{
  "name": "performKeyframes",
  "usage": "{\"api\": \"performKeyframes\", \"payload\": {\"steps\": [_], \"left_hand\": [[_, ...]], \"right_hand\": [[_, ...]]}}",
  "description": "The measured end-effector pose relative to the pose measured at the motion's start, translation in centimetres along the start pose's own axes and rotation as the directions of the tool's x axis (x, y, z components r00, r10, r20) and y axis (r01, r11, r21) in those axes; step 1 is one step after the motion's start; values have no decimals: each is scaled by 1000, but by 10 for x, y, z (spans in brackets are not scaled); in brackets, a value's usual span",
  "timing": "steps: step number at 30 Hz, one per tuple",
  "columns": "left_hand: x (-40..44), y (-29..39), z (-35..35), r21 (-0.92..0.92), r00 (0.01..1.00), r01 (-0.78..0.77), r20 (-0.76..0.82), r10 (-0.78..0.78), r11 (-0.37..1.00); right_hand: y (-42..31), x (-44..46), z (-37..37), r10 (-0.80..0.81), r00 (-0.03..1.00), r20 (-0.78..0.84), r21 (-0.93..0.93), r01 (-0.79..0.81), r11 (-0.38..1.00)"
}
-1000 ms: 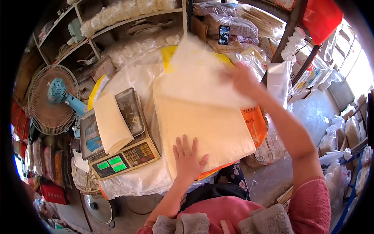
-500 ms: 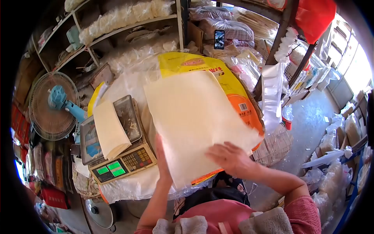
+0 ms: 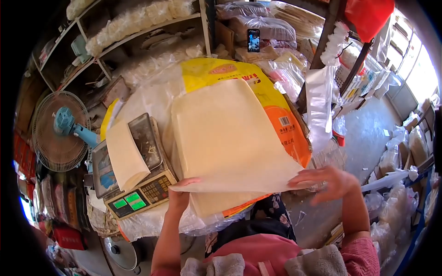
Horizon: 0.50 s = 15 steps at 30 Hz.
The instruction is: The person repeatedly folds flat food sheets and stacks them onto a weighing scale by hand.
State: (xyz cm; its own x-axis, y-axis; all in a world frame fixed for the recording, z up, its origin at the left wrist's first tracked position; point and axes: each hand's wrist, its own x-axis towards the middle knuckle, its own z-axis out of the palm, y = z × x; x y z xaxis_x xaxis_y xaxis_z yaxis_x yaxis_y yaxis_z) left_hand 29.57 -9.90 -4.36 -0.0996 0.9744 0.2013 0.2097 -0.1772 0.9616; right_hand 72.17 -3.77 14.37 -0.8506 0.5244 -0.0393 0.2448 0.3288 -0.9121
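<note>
A large cream sheet (image 3: 230,133) lies over a stack of like sheets (image 3: 216,202), its near edge lifted off the stack. At its near left corner my left hand (image 3: 179,195) has the edge between thumb and fingers. My right hand (image 3: 324,181) is at the near right corner, fingertips on the sheet, other fingers spread; whether it pinches the corner is hard to tell. Left of the stack, a folded cream sheet (image 3: 125,154) rests on the metal tray of a digital scale (image 3: 159,186) with green displays. A yellow and orange printed bag (image 3: 276,101) lies under the stack.
A fan (image 3: 62,129) stands at the left, with a shelf of bagged goods (image 3: 142,23) behind. A phone (image 3: 253,40) stands upright by plastic-wrapped piles at the back. A red bag (image 3: 369,18) hangs at upper right. A pot lid (image 3: 122,253) is at lower left.
The sheet swung over the stack has come down onto it. My left hand has taken its near left corner, and my right hand has moved from the sheet's middle to the near right corner.
</note>
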Motion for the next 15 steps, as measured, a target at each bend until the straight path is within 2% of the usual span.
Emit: {"api": "performKeyframes", "payload": {"steps": [1, 5, 8, 11, 12, 14, 15], "left_hand": [[-2, 8, -4, 76, 1000, 1, 6, -1, 997], [-12, 1, -9, -85, 988, 125, -77, -131, 989], [-10, 10, -5, -34, 994, 91, -58, -93, 995], [-10, 5, -4, -78, 996, 64, -62, -69, 995], [-11, 5, -5, 58, 987, 132, -104, -125, 990], [-1, 22, -5, 311, 953, 277, -209, -219, 909], [7, 32, 1, 256, 939, 282, -269, -212, 925]], "right_hand": [[2, -9, -10, -45, 998, 42, 105, 40, 994], [54, -9, -6, 17, 983, -181, -67, -30, 997], [102, 16, 7, -168, 964, -207, -372, 81, 925], [127, 33, 16, -132, 944, -304, -309, 33, 951], [128, 36, 20, 16, 905, -425, -180, -102, 978], [106, 56, 25, 331, 744, -581, 116, -326, 938], [119, 66, 26, 229, 737, -636, 92, -222, 971]]}}
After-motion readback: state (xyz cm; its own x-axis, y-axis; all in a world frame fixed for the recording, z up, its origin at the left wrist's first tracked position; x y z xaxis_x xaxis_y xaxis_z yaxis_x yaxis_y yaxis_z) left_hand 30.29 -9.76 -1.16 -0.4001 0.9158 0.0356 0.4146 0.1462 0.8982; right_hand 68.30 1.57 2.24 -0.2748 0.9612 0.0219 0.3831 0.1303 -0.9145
